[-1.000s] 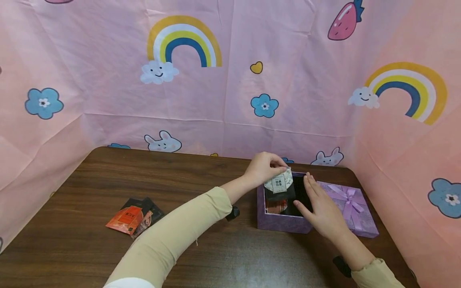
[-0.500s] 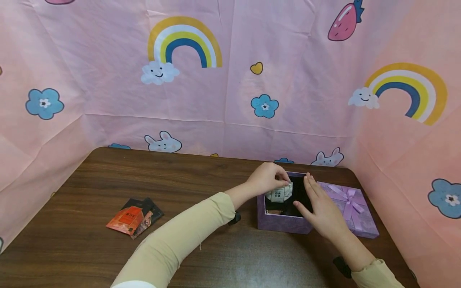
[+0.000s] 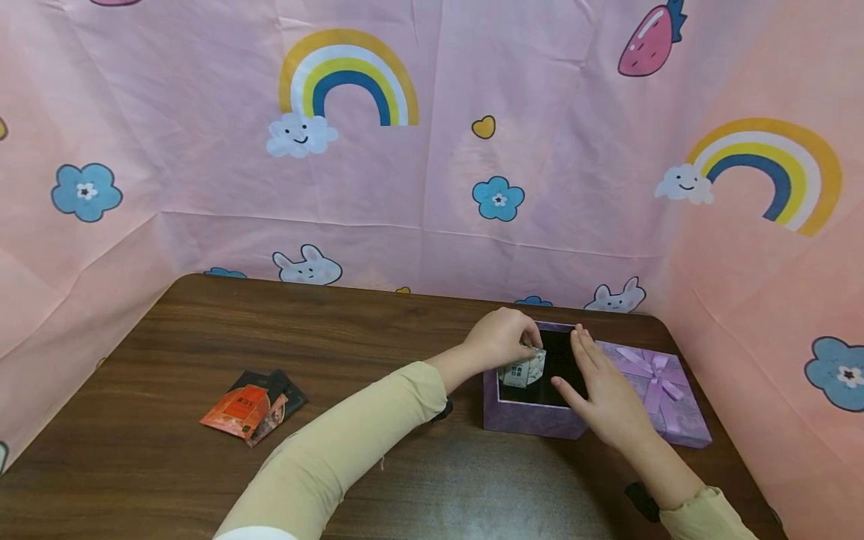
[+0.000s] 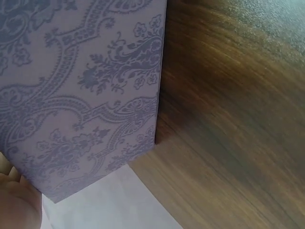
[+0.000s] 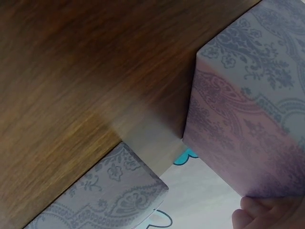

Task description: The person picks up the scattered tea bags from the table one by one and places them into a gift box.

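Note:
At the purple box (image 3: pixel 533 418), my left hand (image 3: pixel 502 337) pinches the top edge of a tea sachet (image 3: pixel 523 371) with a pale patterned face. The sachet is inside the open box, against its left part, and its lower end is hard to make out. Fingers of my right hand (image 3: pixel 604 390) lie fairly straight along the box's right rim. The left wrist view has the box's patterned side wall (image 4: pixel 90 95), with part of the left hand (image 4: pixel 19 205) at the lower left. Fingertips of the right hand (image 5: pixel 267 212) touch the box (image 5: pixel 243 109) in the right wrist view.
The purple lid (image 3: pixel 682 412), with a ribbon bow, lies just right of the box. On the table's left side, an orange-and-black sachet (image 3: pixel 239 409) overlaps a darker sachet (image 3: pixel 286 397). Pink printed cloth (image 3: pixel 432 150) stands behind the brown table (image 3: pixel 378 315).
My left hand has gone down into the box with the pale-faced tea sachet. An orange-brown patch inside the box has become hidden. The right hand has stayed at the rim.

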Demonstrator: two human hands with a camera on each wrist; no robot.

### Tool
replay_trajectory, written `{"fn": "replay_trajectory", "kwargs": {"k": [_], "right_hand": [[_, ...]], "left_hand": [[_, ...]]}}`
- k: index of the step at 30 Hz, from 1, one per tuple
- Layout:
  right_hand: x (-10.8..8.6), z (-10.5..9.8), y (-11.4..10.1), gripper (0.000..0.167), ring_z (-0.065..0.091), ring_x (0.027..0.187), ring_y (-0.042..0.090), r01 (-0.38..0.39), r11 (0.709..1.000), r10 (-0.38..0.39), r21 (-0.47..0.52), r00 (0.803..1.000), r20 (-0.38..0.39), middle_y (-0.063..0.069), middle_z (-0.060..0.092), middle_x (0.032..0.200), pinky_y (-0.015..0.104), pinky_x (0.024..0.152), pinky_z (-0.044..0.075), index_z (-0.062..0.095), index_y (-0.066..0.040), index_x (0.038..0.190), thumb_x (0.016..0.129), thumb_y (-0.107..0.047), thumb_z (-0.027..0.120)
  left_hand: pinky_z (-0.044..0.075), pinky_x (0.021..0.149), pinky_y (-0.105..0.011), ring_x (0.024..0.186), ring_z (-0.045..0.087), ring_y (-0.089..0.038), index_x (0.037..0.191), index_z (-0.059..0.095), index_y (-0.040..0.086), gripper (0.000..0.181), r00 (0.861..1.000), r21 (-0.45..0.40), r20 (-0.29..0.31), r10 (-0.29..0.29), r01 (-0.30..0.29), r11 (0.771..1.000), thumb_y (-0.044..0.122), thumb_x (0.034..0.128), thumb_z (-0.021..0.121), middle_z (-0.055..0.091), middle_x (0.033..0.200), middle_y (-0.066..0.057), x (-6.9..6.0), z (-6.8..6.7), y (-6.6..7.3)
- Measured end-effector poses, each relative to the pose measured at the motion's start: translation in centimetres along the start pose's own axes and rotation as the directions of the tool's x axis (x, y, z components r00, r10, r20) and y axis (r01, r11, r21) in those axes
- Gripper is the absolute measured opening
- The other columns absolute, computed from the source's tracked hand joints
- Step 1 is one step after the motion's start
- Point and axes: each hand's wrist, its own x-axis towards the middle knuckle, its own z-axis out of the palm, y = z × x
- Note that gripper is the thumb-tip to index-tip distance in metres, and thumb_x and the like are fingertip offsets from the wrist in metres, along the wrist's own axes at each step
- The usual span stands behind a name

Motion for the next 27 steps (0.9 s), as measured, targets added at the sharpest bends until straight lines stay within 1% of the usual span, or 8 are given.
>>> {"fn": "replay_trajectory", "kwargs": {"k": [2,6,13,21,27], "right_hand": [[0.0,0.0,0.0,0.085,0.026,0.16,0.049,-0.001,1.0,0.001,0.002,1.0,0.001,0.023,0.021,0.176,0.069,0.124,0.029,0.024,0.004,0.167,0.106,-0.041,0.063],[0.0,0.0,0.0,0.085,0.027,0.159,0.05,-0.002,1.0,0.002,0.002,1.0,0.003,0.024,0.021,0.175,0.069,0.124,0.029,0.024,0.004,0.166,0.106,-0.04,0.063],[-0.1,-0.1,-0.1,0.085,0.026,0.159,0.05,-0.005,1.0,0.005,0.003,1.0,0.01,0.024,0.021,0.175,0.069,0.124,0.029,0.023,0.004,0.167,0.106,-0.041,0.063],[0.0,-0.2,-0.1,0.086,0.026,0.16,0.049,-0.005,1.0,0.005,0.003,1.0,0.012,0.023,0.02,0.176,0.069,0.124,0.029,0.022,0.002,0.167,0.106,-0.042,0.062],[-0.1,-0.2,-0.1,0.086,0.025,0.16,0.049,-0.008,1.0,0.008,0.003,1.0,0.02,0.022,0.018,0.177,0.07,0.124,0.028,0.02,0.001,0.168,0.107,-0.043,0.061]], "left_hand": [[0.058,0.082,-0.018,0.097,0.075,-0.009,0.109,0.084,0.017,0.014,1.0,0.011,0.002,0.0,0.0,1.0,0.02,0.0956,0.082,0.082,0.107,0.003,0.0,0.0,0.1],[0.058,0.082,-0.016,0.098,0.076,-0.01,0.111,0.083,0.013,0.015,1.0,-0.004,0.001,0.002,-0.002,1.0,0.016,0.0966,0.081,0.082,0.108,0.001,0.0,-0.1,0.1],[0.059,0.084,-0.017,0.101,0.078,-0.013,0.113,0.082,0.009,0.015,1.0,-0.059,-0.006,0.007,-0.007,0.998,0.013,0.0985,0.078,0.082,0.11,-0.002,-0.1,-0.3,-0.1],[0.059,0.086,-0.018,0.102,0.078,-0.015,0.114,0.082,0.007,0.016,0.999,-0.118,-0.031,0.033,-0.037,0.992,0.013,0.0997,0.077,0.082,0.111,-0.004,-0.6,-0.6,-0.3],[0.06,0.089,-0.023,0.104,0.077,-0.018,0.114,0.081,0.007,0.016,0.998,-0.19,-0.065,0.01,-0.023,0.982,0.013,0.1004,0.076,0.082,0.111,-0.005,-1.2,-1.1,-1.0]]}}
